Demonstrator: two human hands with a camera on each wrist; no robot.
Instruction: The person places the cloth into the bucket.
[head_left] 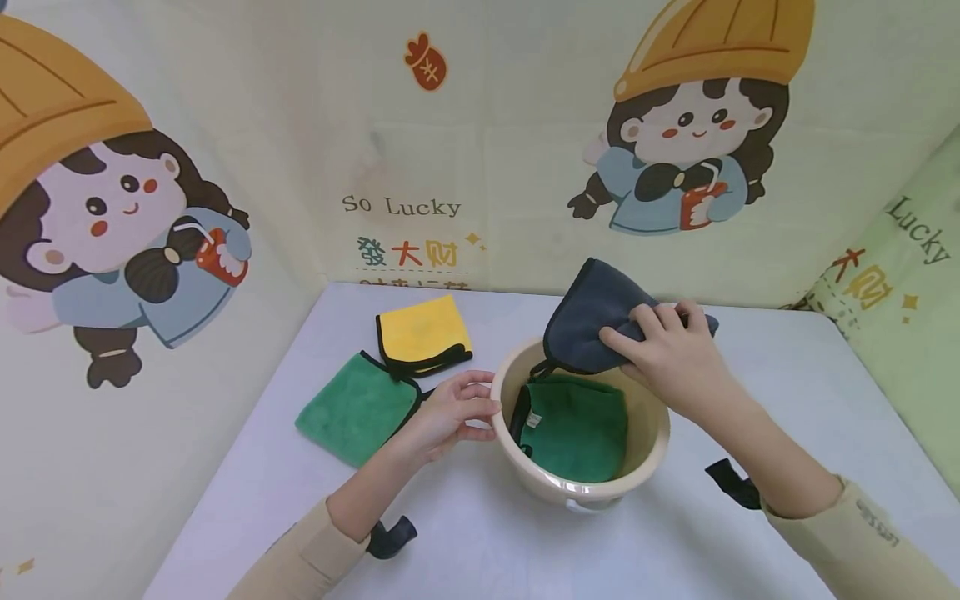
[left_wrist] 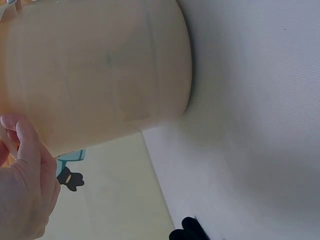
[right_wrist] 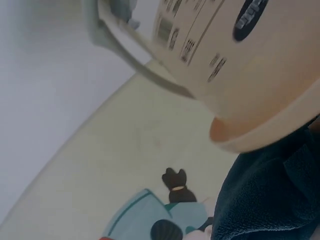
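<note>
A cream plastic bucket (head_left: 651,450) stands on the white table, with a dark green cloth (head_left: 573,429) folded inside it. My right hand (head_left: 663,346) grips a dark grey cloth (head_left: 592,317) over the bucket's far rim; the grey cloth (right_wrist: 270,200) fills the lower right of the right wrist view under the bucket (right_wrist: 250,65). My left hand (head_left: 457,408) rests against the bucket's left side with fingers lightly curved round the wall. The left wrist view shows the bucket's wall (left_wrist: 100,70) and my left hand (left_wrist: 25,175) beside it.
A yellow cloth (head_left: 422,333) and a light green cloth (head_left: 358,407) lie flat on the table (head_left: 480,533) to the left of the bucket. Cartoon-printed walls enclose the table at the back and on both sides.
</note>
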